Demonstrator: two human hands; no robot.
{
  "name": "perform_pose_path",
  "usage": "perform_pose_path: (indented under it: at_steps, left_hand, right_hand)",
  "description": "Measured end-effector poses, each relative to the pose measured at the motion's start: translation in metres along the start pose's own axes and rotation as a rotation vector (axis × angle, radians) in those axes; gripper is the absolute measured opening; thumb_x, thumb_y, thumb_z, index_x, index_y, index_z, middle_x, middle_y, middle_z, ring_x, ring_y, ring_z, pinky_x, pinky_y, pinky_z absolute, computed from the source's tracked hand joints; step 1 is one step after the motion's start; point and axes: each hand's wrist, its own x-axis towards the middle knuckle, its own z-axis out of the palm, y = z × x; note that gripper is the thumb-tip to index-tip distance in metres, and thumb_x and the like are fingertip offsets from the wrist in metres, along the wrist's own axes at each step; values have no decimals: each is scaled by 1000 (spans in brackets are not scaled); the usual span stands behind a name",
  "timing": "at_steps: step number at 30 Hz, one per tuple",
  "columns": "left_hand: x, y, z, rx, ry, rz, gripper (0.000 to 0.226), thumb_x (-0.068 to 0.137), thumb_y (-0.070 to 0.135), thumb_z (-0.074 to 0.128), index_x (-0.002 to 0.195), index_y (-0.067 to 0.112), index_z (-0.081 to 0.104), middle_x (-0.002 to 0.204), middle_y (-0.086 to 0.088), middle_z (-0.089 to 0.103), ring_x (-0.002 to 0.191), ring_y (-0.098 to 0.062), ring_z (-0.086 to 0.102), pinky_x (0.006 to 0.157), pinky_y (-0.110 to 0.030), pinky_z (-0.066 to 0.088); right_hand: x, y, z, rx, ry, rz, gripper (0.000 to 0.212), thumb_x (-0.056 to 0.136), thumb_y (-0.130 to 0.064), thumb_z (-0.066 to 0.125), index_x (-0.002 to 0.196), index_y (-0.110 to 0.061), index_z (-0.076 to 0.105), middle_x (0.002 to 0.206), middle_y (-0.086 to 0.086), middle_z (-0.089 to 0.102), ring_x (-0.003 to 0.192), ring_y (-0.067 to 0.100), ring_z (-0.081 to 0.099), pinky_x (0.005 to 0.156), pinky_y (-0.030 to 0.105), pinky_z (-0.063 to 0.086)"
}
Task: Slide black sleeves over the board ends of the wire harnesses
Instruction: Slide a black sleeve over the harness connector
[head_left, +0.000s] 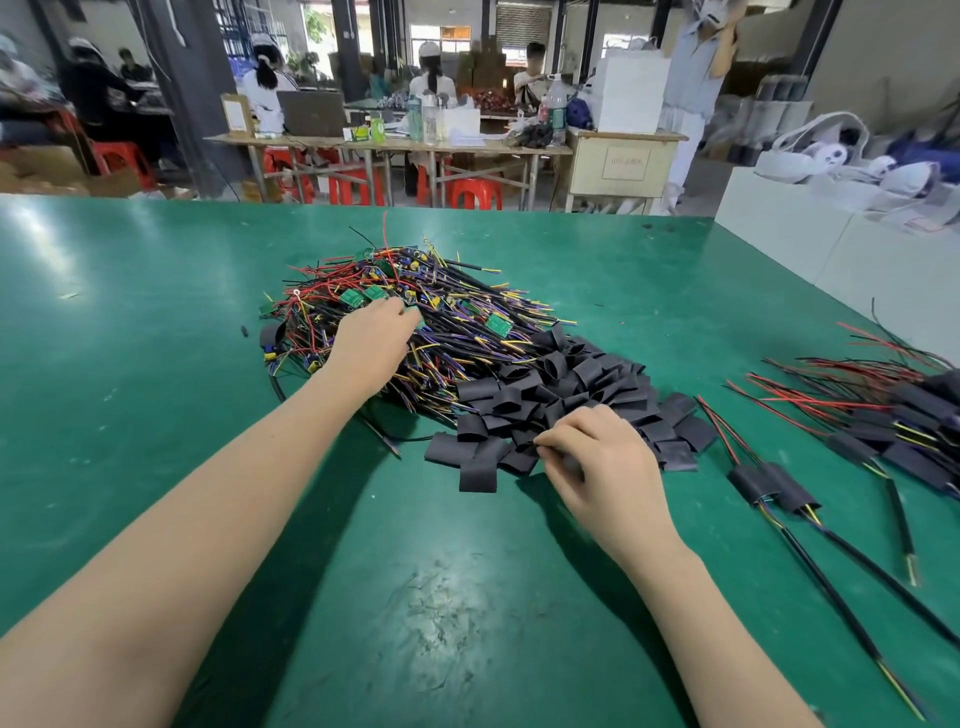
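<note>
Both hands work on the scuffed green table (156, 322): the left hand (371, 340) pinches a small green board (415, 316) in the tangled wire heap (415, 306), the right hand (602, 462) pinches a flat matte black sleeve (524, 457) from the pile (566, 395) under its fingers.

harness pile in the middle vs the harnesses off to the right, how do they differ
The middle harness pile shows bare green boards; the right-side harnesses have black sleeves over those ends. The middle pile is a dense tangle, while the right-side harnesses lie looser and spread out. The left hand reaches into the middle pile; no hand touches the right-side harnesses. Both rest on the green table and show red and yellow wires.
</note>
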Motion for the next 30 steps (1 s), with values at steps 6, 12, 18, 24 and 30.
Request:
perform_pose_path:
  at_steps: [6, 12, 18, 24, 30]
  left_hand:
    - [4, 3, -2, 85, 30, 63, 22, 100, 14, 49, 118, 11, 62, 111, -5, 61, 108, -25, 55, 79, -36, 52]
    - [-4, -5, -25, -622, 492, -273, 25, 96, 15, 59, 116, 4, 70, 100, -16, 73, 91, -29, 66, 91, -37, 48]
    - [-11, -28, -69, -884, 835, -393, 23, 95, 28, 57, 87, 13, 72, 81, -7, 69, 75, -15, 59, 74, -29, 47]
    - [-36, -37, -106, -815, 1223, -254, 11, 103, 33, 49, 93, 36, 53, 88, -2, 58, 87, -30, 58, 81, -44, 49]
    - [-60, 2, -81, -677, 840, -33, 21, 100, 19, 56, 90, 4, 67, 82, -2, 59, 76, -18, 51, 72, -29, 41]
  right_hand:
    - [-7, -5, 2, 53, -273, 19, 8, 82, -26, 66, 87, -21, 69, 95, -9, 64, 85, 17, 61, 67, 28, 47]
    - [-7, -3, 7, 9, -324, 29, 15, 88, -28, 59, 103, -26, 60, 97, -11, 61, 97, 15, 48, 69, 27, 40]
    - [-7, -3, 11, -29, -353, 48, 27, 90, -35, 57, 115, -27, 53, 107, -11, 60, 106, 15, 42, 77, 28, 44]
    - [-6, -1, 11, -23, -362, 81, 38, 89, -39, 60, 126, -30, 54, 110, -11, 63, 107, 14, 45, 81, 28, 44]
    - [-6, -1, 11, -30, -387, 64, 36, 91, -39, 58, 126, -29, 56, 114, -11, 61, 108, 14, 46, 84, 28, 44]
